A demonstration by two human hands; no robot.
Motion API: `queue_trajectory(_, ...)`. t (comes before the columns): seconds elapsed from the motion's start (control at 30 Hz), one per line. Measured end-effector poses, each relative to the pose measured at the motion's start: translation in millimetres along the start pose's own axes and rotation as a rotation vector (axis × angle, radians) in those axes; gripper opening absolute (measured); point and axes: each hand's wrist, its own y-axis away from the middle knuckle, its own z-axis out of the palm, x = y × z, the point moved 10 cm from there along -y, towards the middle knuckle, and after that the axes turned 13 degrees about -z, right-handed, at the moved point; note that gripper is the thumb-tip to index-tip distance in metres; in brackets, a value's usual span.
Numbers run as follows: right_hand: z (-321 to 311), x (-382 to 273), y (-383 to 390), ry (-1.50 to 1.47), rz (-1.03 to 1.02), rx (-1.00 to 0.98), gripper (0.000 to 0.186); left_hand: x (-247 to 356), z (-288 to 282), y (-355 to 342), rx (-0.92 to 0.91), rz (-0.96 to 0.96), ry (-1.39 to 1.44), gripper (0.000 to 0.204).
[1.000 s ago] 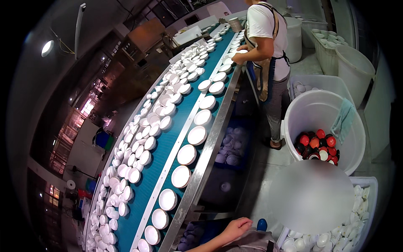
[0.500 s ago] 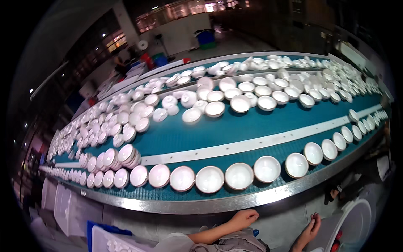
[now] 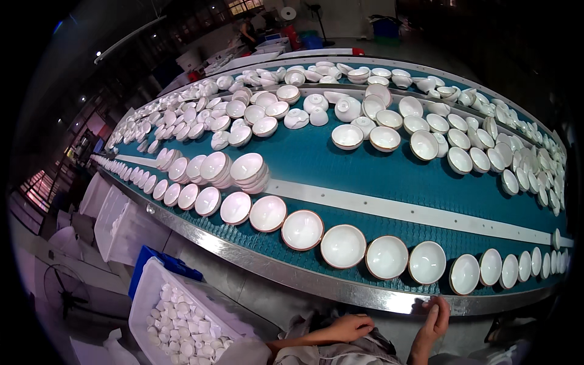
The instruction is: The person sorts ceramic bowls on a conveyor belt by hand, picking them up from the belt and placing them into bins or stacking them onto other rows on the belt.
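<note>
A row of white bowls with brown rims (image 3: 387, 257) lies along the near lane of the teal conveyor belt (image 3: 328, 283). Over my lap rests my left hand (image 3: 350, 327), its fingers loosely curled in, with nothing seen in them. My right hand (image 3: 434, 319) is raised at the belt's metal edge (image 3: 389, 299), just below the near bowls. Its fingers point up with the thumb apart, and it holds nothing. Stacked bowls (image 3: 246, 171) stand at the left end of the visible white divider strip (image 3: 365, 203).
Beyond the divider, many white bowls (image 3: 347, 137) lie scattered, some upside down. Below the belt at left stands a pale bin of small white pieces (image 3: 182, 325), next to a blue crate (image 3: 143, 267). A floor fan (image 3: 66, 292) stands farther left.
The view has turned to the left, so the belt and bowls appear shifted right. My right hand has risen to the belt's metal edge. My left hand stays over my lap.
</note>
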Motion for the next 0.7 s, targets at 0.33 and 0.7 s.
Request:
queue_trajectory(0.33,38.9,0.6,7.2,-0.241,0.078,-0.434,0.023,-8.2,-0.5,12.0,0.211,-0.144,0.069,0.024)
queue_trajectory(0.7,116.0,-22.1,53.4,-0.115,0.110,-0.527,0.023,-6.3,-84.5,89.5,0.478,0.122,0.231,0.020)
